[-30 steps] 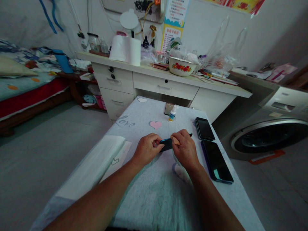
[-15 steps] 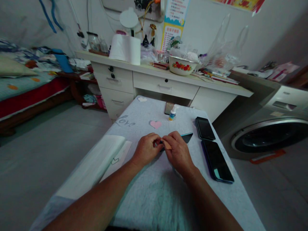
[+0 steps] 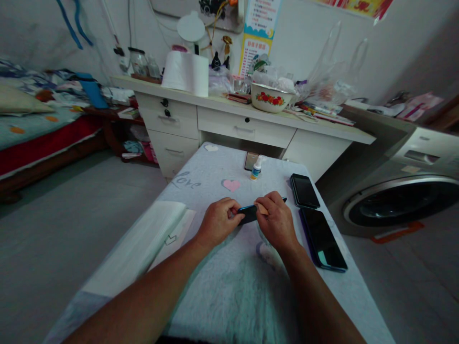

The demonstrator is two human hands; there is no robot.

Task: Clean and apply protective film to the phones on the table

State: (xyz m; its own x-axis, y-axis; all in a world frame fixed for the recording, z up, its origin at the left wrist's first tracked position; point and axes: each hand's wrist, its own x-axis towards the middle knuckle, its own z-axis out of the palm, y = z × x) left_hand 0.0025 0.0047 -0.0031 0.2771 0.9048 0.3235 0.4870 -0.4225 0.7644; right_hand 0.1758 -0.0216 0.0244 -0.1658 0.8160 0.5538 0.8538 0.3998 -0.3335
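On the cloth-covered table (image 3: 222,291), clamping a dark smartphone (image 3: 248,214) on edge in the left hand (image 3: 218,223); pinching a tan pad (image 3: 261,209) against it with the right hand (image 3: 278,223); leaving another phone (image 3: 322,238) flat nearby.

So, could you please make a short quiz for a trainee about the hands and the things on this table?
1. True or false: the small bottle lies on its side.
2. How many phones lie flat right of the right hand? A one, B two, C four.
3. What does the left hand grip?
Key: 1 false: it stands upright. 2 B. 3 a dark phone; the right hand holds a tan piece on it.
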